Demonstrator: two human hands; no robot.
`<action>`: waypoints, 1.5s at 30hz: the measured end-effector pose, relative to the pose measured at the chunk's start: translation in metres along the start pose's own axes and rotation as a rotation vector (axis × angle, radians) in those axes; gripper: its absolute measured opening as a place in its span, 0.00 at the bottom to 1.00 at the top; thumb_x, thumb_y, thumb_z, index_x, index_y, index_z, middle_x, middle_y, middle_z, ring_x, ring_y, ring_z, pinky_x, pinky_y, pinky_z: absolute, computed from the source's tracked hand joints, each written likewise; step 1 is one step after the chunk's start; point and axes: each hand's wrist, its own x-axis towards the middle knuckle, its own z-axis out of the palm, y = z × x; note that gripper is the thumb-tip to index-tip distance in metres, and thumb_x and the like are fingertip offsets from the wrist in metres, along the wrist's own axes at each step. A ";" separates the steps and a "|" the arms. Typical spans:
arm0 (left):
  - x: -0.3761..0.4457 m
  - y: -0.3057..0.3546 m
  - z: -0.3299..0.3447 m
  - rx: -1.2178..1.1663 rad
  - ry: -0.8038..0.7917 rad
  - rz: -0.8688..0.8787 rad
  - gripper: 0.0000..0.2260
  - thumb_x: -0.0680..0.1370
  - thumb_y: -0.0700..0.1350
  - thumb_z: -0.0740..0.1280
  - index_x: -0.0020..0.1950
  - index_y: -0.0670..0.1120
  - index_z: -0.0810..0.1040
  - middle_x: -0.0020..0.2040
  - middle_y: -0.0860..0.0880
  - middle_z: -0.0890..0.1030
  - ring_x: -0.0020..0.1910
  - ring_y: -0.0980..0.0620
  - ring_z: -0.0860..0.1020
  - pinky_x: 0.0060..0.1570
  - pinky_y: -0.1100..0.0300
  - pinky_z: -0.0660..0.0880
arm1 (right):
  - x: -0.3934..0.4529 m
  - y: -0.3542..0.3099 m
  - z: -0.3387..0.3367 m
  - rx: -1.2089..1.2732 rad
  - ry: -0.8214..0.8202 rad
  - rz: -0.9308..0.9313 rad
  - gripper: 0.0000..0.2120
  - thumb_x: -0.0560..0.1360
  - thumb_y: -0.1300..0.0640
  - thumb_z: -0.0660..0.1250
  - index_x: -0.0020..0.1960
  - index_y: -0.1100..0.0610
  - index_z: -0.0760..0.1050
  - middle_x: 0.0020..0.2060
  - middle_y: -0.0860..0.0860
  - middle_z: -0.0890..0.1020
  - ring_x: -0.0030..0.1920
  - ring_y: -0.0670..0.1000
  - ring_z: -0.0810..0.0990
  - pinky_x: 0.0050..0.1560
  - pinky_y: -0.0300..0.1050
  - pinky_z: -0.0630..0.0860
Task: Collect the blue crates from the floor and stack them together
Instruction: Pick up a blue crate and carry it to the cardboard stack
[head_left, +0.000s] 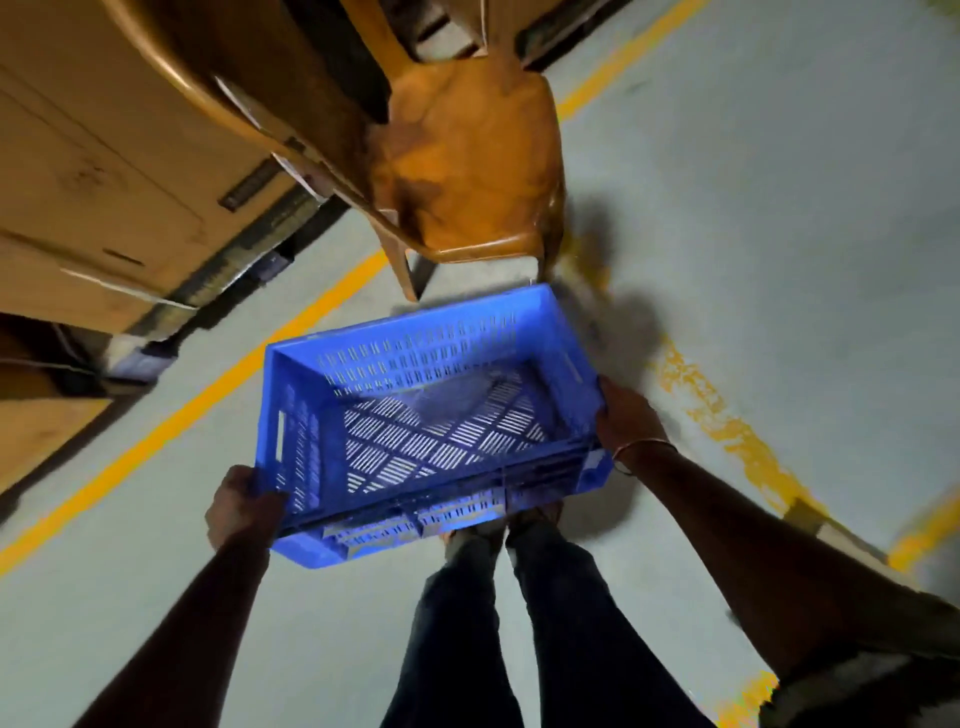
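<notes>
blue crate (431, 415) empty, carried off floor in front of legs, tilted | L hand (241, 506) grips near-left corner rim, R hand (626, 415) grips right-end rim, hands well apart | no other crates/stack in view | risk: chair (467, 156) just ahead, crate's far edge could hit its leg; tilt + corner grip could let it slip

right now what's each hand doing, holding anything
Left hand: grips the blue crate at its near left corner.
Right hand: grips the same crate's right end.
</notes>
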 end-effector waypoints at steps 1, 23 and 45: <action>-0.015 -0.007 -0.026 0.048 -0.003 0.009 0.12 0.69 0.41 0.73 0.50 0.46 0.76 0.47 0.40 0.81 0.48 0.37 0.78 0.46 0.48 0.75 | -0.019 -0.014 -0.013 -0.005 -0.003 -0.042 0.27 0.70 0.64 0.61 0.69 0.63 0.70 0.58 0.68 0.78 0.58 0.67 0.77 0.59 0.56 0.73; -0.152 -0.374 -0.293 -0.318 0.419 0.066 0.12 0.68 0.51 0.62 0.47 0.49 0.64 0.37 0.43 0.78 0.36 0.37 0.75 0.36 0.47 0.73 | -0.289 -0.300 0.096 -0.647 0.204 -0.859 0.37 0.69 0.64 0.55 0.78 0.58 0.55 0.33 0.60 0.74 0.26 0.60 0.74 0.22 0.47 0.65; -0.239 -0.697 -0.401 -0.488 0.784 -0.689 0.14 0.71 0.55 0.65 0.46 0.48 0.65 0.38 0.45 0.77 0.37 0.39 0.75 0.34 0.51 0.67 | -0.494 -0.653 0.431 -0.822 -0.281 -1.510 0.40 0.76 0.59 0.56 0.76 0.42 0.34 0.50 0.58 0.74 0.46 0.63 0.77 0.42 0.54 0.76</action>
